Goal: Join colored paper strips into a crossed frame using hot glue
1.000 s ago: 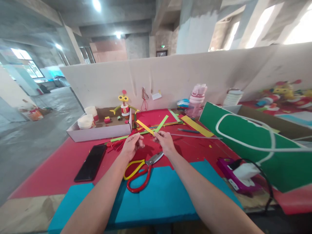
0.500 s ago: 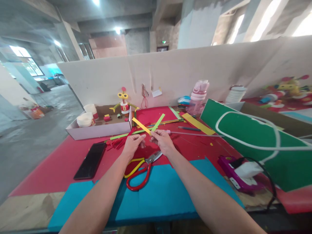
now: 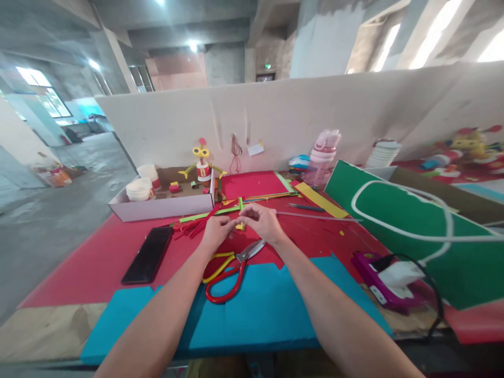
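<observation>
My right hand (image 3: 262,221) pinches a pair of joined paper strips above the table. The light green strip (image 3: 241,201) stands up past the fingertips, and a short bit of the yellow strip (image 3: 240,227) shows beneath them. My left hand (image 3: 217,231) has its thumb and forefinger closed at the same spot, meeting the right fingertips on the strips. Fingers hide the join. Just below the hands lie scissors (image 3: 228,286) with one red and one yellow handle, their blades pointing up and right. Loose red paper strips (image 3: 197,224) lie beyond my left hand.
A white box (image 3: 165,210) with paper cups and a yellow robot-like figure (image 3: 202,167) stands at the back left. A black phone (image 3: 146,256) lies left. Right are a green board (image 3: 386,236), white cable and purple power strip (image 3: 380,283). Blue sheet (image 3: 268,315) covers the front.
The crossed strips have turned: the green one now stands upright, and the yellow one, which stuck out to the left, is mostly hidden. My left fingertips have come in to meet the right ones.
</observation>
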A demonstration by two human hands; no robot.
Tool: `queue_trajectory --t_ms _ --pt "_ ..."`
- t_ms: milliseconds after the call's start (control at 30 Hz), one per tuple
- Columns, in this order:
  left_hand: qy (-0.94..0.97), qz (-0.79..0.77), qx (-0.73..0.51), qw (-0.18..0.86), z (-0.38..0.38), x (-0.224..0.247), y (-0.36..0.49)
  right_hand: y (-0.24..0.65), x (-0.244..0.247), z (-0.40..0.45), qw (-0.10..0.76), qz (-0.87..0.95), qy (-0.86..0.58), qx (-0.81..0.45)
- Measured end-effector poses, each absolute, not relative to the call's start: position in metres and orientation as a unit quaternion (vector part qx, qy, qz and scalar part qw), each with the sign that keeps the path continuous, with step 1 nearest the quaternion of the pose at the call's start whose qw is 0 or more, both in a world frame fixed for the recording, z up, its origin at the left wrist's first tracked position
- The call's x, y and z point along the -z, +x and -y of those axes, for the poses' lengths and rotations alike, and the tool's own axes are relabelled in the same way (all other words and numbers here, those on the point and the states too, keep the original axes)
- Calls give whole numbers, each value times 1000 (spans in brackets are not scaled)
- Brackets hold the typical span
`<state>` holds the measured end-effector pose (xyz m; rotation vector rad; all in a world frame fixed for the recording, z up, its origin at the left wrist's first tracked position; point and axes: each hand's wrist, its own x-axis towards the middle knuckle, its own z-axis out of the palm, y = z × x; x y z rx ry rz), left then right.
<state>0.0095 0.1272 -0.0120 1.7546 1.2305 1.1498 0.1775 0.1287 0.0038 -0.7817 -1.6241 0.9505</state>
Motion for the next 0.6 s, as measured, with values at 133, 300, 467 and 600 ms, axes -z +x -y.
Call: queue_trajectory --t_ms 133,300,467,600 --pt "714 -467 -411 321 -130 13 4 175 -8 -123 491 725 -307 -373" --pt "746 -465 -384 282 -132 12 -1 177 -12 -118 451 779 -316 -299" --pt "756 -467 -376 262 -130 7 -2 178 -14 -117 439 802 -314 -255" --pt "753 -462 -381 273 -126 0 0 178 -10 -121 439 792 -319 -280"
